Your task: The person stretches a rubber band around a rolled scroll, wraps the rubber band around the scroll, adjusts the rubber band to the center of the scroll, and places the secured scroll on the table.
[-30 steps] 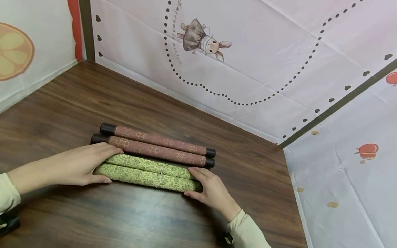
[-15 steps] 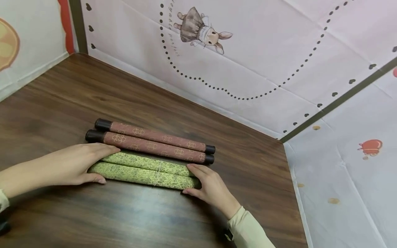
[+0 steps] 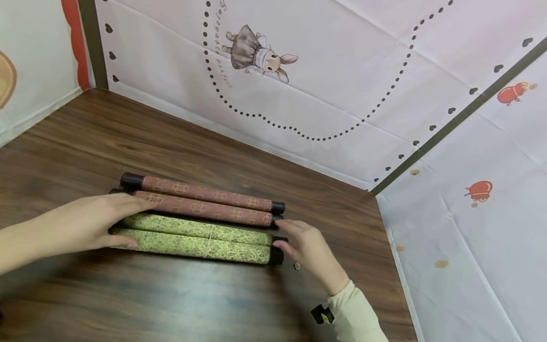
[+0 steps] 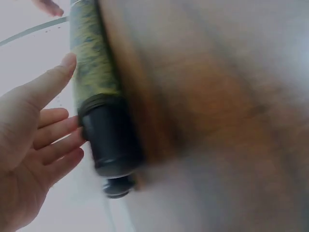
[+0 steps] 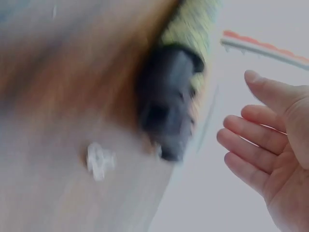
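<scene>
Two green patterned scrolls [image 3: 171, 243] with black end knobs lie side by side on the table, a thin white string around them. My left hand [image 3: 100, 221] spans their left end, thumb on the near side and fingers reaching over the far side. Relaxed fingers also show in the left wrist view, beside a black knob [image 4: 113, 140]. My right hand [image 3: 309, 249] is off the right end, fingers spread and close to the black knobs. In the right wrist view nothing is in that hand [image 5: 275, 145]. Just behind lie two reddish-brown scrolls [image 3: 205, 208] with gold flower patterns.
A small whitish piece [image 3: 297, 266] lies on the dark wooden table [image 3: 192, 304], right of the scrolls. Printed cloth walls [image 3: 320, 71] stand along the table's back and sides. Both wrist views are blurred.
My right hand has let go of the green scrolls' right end and moved slightly right, uncovering the black knobs and the small whitish piece. The left hand stays at the left end.
</scene>
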The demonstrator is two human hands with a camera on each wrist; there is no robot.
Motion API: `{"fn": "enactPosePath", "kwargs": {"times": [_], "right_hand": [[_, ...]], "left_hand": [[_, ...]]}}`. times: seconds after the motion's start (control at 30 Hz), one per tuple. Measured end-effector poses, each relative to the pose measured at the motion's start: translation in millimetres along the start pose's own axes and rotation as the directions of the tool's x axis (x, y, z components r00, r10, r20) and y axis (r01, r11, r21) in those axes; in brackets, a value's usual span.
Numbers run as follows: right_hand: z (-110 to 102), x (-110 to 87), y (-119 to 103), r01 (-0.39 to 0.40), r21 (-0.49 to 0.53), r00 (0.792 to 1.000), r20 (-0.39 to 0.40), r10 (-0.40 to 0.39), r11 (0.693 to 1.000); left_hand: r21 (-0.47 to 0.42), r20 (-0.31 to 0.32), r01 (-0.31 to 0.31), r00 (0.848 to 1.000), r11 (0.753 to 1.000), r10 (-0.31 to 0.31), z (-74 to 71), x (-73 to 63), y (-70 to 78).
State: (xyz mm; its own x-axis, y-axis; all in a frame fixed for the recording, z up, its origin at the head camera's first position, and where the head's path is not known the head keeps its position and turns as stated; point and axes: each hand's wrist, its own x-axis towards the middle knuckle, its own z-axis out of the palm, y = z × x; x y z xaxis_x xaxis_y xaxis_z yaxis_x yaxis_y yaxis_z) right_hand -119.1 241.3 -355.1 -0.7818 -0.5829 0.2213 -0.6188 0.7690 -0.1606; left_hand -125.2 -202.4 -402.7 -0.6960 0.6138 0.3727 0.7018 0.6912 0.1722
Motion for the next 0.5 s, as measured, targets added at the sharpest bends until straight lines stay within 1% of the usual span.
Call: {"fn": "enactPosePath", "kwargs": {"times": [0.07,0.13,0.2,0.27,0.37,0.43,0.5], "right_hand": [[-7,-5.3,8,-0.032,-0.013,0.999,-0.018,0.032,0.999],[-11,-11.0,14,-0.075,-0.016,0.997,-0.003,0.075,0.997],[-12,-17.1,19,-0.119,-0.022,0.992,0.041,0.119,0.993],[-10,-23.9,24,-0.159,-0.029,0.982,0.095,0.161,0.987],[-5,-33.4,29,-0.191,-0.039,0.967,0.166,0.195,0.981],[-3,-39.0,31,-0.208,-0.039,0.957,0.197,0.212,0.977],[-1,-43.0,32,-0.217,-0.035,0.952,0.213,0.219,0.976]], "left_hand": [[0.014,-0.054,-0.048,0.997,0.999,0.049,-5.1,5.7,2.0],[0.023,-0.097,-0.104,0.99,0.994,0.105,-8.9,12.0,6.5],[0.028,-0.126,-0.167,0.978,0.986,0.169,-11.0,17.8,12.6],[0.022,-0.148,-0.221,0.964,0.975,0.222,-11.6,22.6,19.2],[0.015,-0.165,-0.272,0.949,0.962,0.27,-11.5,27.2,28.3],[0.003,-0.17,-0.288,0.944,0.958,0.284,-11.4,30.0,33.2],[-0.008,-0.174,-0.302,0.939,0.953,0.296,-11.0,32.9,37.2]]}}
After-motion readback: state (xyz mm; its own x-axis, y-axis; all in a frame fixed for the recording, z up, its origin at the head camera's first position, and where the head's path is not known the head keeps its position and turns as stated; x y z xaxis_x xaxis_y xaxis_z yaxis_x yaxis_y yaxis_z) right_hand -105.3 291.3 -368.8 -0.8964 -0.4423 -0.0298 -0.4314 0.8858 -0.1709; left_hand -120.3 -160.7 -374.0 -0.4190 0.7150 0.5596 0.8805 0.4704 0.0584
